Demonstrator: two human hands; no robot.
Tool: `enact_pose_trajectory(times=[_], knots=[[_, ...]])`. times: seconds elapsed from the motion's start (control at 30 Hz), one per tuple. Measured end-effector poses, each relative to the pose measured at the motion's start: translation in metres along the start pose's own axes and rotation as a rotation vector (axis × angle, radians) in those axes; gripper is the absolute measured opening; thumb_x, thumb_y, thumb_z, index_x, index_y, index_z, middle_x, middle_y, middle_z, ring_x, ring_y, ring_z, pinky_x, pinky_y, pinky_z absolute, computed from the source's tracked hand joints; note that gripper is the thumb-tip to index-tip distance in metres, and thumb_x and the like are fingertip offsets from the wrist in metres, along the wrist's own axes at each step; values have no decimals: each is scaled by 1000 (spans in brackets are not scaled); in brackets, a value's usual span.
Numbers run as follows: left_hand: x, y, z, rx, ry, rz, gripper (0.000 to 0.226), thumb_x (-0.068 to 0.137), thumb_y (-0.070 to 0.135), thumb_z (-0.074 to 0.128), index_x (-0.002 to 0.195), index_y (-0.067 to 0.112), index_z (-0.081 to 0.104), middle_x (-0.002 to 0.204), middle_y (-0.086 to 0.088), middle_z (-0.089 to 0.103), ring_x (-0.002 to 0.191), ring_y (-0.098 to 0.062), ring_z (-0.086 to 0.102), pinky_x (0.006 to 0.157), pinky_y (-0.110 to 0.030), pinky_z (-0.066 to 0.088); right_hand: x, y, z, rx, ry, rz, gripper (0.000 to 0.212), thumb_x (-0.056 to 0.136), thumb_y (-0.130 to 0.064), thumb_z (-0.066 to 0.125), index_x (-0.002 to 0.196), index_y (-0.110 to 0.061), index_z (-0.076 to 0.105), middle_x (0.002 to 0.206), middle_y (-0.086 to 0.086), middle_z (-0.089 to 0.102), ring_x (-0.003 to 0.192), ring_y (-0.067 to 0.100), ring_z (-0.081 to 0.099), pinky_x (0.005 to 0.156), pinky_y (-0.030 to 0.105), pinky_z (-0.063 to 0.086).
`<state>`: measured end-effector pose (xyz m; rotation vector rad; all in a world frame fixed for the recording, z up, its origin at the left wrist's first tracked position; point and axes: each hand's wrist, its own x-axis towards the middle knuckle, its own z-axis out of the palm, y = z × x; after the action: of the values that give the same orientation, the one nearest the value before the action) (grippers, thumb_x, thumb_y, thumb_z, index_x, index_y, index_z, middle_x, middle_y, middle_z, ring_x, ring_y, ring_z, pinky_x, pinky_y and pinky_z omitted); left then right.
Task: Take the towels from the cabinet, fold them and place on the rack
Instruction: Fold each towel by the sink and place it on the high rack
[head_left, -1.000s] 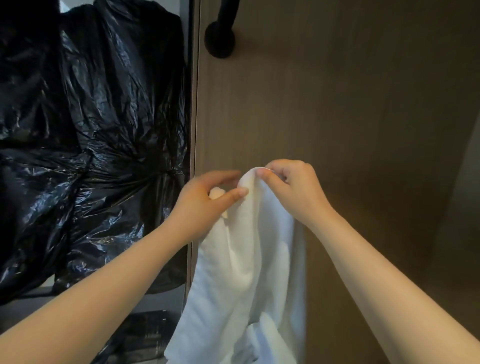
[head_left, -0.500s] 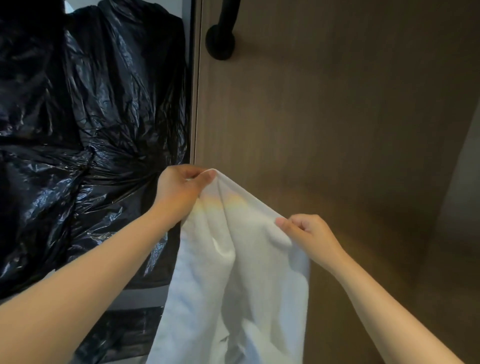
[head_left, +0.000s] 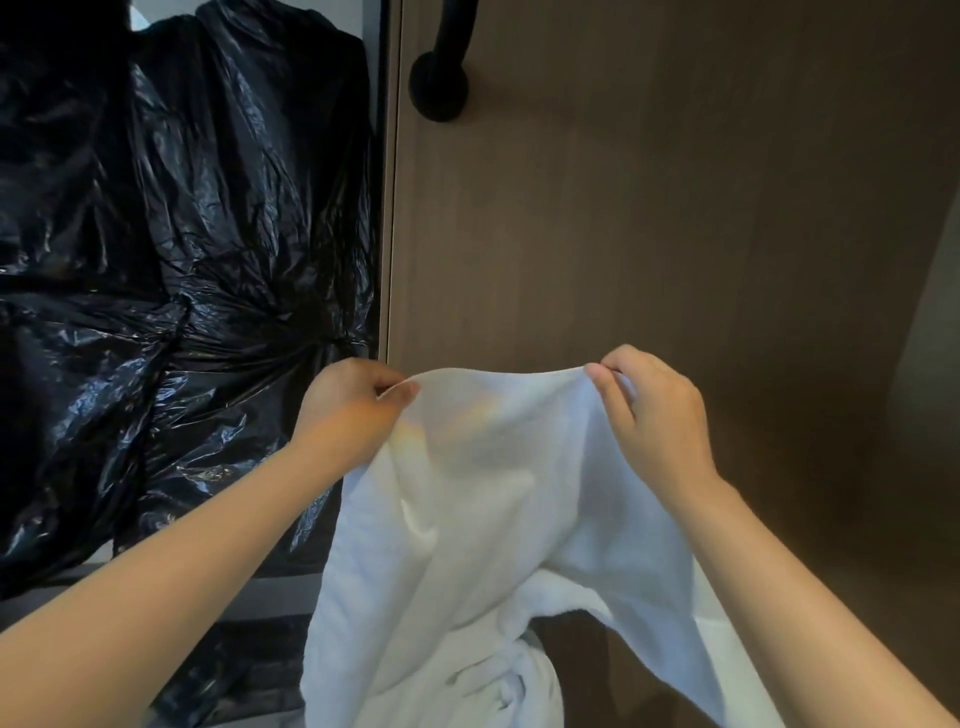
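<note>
The left grip (head_left: 353, 410) pinches one end of the white towel's (head_left: 493, 499) top edge between thumb and curled fingers. The right grip (head_left: 655, 415) pinches the other end the same way, knuckles toward the camera. Both are closed tight on cloth, at about the same height and well apart, so the edge between them runs in a shallow, nearly taut arc.

Below that edge the towel hangs in loose folds — one long crease drops from the middle. Its lower part bunches in a heap at the bottom of the view, between the two bare forearms. The towel is in the air, in front of the brown wood-grain cabinet door (head_left: 675, 208), and whether it touches the door cannot be told.

High on the door, near its left edge, a black handle (head_left: 440, 73) stands out on a round foot. Left of the door the cabinet stands open — crumpled, glossy black plastic bags (head_left: 182, 260) fill that space, gathered tight at about the height of the left grip.
</note>
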<state>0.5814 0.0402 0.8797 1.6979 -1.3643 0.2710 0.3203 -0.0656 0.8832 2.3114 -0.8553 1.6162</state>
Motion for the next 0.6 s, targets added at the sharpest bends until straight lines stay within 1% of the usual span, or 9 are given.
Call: enact_pose_trajectory(times=[0.03,0.1,0.13,0.23,0.3,0.4,0.47,0.53,0.6], knots=[[-1,4,-2,25,-17,27,30,90,34,63,67,17,69,67,-4,61,69,-23,58,54,-27,33,4,0,-2,-53,-4,-56,27,100,-27,53,78,-12,56,68,-2,54,62,17,50,53,36,41],[-5,15,-6,-1,-7,81,19,86,38,69,93,23,76,93,5,64,85,-13,58,68,-25,41,10,0,-4,-7,-21,-57,26,99,-27,54,79,-11,59,69,-2,56,63,17,52,55,38,45],[-8,21,-7,-37,0,101,27,84,39,71,105,22,74,104,6,65,92,-10,58,75,-24,43,11,-1,-4,40,-31,-36,26,99,-26,55,78,-11,59,69,-2,56,64,16,53,56,39,46],[-18,38,-7,-156,-15,159,37,82,42,72,115,26,70,117,8,67,103,-7,60,85,-20,43,14,-10,-2,151,-59,-21,26,98,-27,56,76,-14,60,68,-6,58,66,11,56,58,36,48],[-22,48,-5,-205,-77,175,44,82,44,71,124,30,65,128,13,62,115,-5,57,92,-17,39,15,-18,-3,194,-75,-61,27,99,-28,55,75,-17,59,67,-9,57,66,11,55,58,33,47],[-20,63,-2,-225,-236,223,56,87,42,66,139,30,50,142,15,50,131,-2,44,103,-16,31,19,-29,-7,238,-115,-145,27,99,-30,54,76,-17,59,68,-10,56,67,11,55,58,30,44],[-18,72,-1,-305,-320,246,48,91,36,63,137,26,54,136,12,56,124,0,49,102,-17,37,21,-34,-10,257,-124,-163,26,99,-28,55,78,-16,61,70,-10,57,68,12,56,59,31,45],[-17,75,0,-443,-357,217,25,93,30,62,115,21,71,109,9,71,98,3,62,88,-18,47,21,-36,-13,256,-120,-165,26,99,-29,55,77,-16,61,70,-10,58,69,12,57,59,33,45],[-15,75,0,-511,-335,145,18,92,32,63,93,20,76,90,5,74,80,0,65,75,-19,51,19,-34,-17,204,-129,-172,26,98,-31,56,76,-17,60,69,-10,58,68,12,56,59,34,45]])
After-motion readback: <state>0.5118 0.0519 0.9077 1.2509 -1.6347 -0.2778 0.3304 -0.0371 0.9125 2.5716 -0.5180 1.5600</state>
